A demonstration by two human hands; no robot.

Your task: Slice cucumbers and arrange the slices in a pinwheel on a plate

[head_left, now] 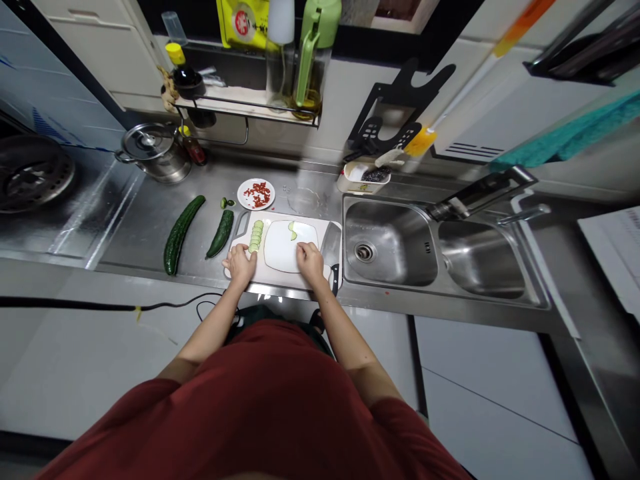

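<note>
A row of overlapping cucumber slices [256,236] lies on the left part of the white cutting board [280,280]. My left hand [241,268] rests at the board's lower left, thumb and fingers apart, the thumb close to the near end of that row. On the board sits a white plate [281,255] with a few cucumber slices [293,231] near its far edge. Over the plate's right side, my right hand [311,263] has its fingers curled together; whatever they hold is hidden. A cleaver [331,245] with a black handle lies along the board's right side.
Left of the board lie a whole cucumber [183,235] and a shorter cucumber piece [221,235]. Behind stands a small plate of chopped red pieces [262,203]. A steel pot [155,152] is at back left, a double sink [395,243] to the right.
</note>
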